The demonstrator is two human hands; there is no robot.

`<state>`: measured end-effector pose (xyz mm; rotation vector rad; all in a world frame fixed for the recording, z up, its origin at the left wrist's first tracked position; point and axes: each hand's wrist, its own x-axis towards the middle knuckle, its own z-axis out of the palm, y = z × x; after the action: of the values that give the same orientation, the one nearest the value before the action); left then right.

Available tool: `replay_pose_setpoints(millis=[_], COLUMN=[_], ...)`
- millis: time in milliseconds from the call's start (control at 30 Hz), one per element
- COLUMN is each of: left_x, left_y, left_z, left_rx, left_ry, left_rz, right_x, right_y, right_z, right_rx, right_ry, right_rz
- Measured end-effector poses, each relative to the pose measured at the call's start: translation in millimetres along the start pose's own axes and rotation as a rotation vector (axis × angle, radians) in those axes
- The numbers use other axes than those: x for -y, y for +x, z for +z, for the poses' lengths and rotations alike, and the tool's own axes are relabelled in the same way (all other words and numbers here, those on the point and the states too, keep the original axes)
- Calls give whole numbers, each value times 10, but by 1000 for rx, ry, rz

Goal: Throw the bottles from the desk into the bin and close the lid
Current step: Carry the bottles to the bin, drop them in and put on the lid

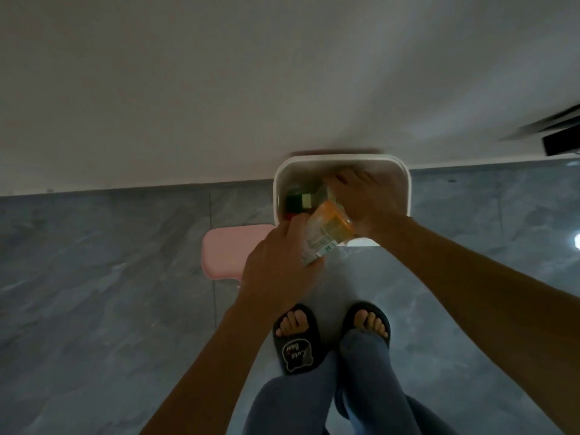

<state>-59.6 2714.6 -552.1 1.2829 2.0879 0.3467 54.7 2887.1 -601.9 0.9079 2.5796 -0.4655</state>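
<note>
A white bin (405, 180) stands open on the floor against the wall. Its pink lid (226, 249) lies on the floor to the left of it. Inside the bin lies a dark bottle with a green label (296, 200). An orange-labelled bottle (329, 233) tilts over the bin's near rim, neck toward the bin. My left hand (279, 265) grips its lower end. My right hand (364, 199) reaches into the bin, fingers spread, resting against the bottle's upper part. Whether it grips the bottle is unclear.
The floor is grey marbled tile (110, 277), and a white wall (219, 89) rises behind the bin. My feet in black slippers (298, 340) stand just in front of the bin. A dark object (561, 142) sticks out at the right edge.
</note>
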Motion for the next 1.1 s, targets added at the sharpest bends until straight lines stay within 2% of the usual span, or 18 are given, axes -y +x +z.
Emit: replay_pose_setpoints(millis=[333,467,533,767,933,1100], left_x=[5,-198,-313,-274,-287,-294], left_y=[235,526,721,1220,1469,1566], left_z=[-71,-166,-100,419,583,786], left_rx=[-49,-79,-93,43,77,227], left_ry=[-30,73,126,441,446,415], left_rz=[21,105,143,318,446,356], right_x=[-196,-218,-238,-295,-329,-357], right_y=[24,-353,-592,-914,-881,-876], right_z=[198,155,178,472,606,638], right_rx=[-59,-218,-233,-258,-200,-228], right_ry=[-3,159,224,150,121,92], right_rz=[51,70,61,-93,-109,-127])
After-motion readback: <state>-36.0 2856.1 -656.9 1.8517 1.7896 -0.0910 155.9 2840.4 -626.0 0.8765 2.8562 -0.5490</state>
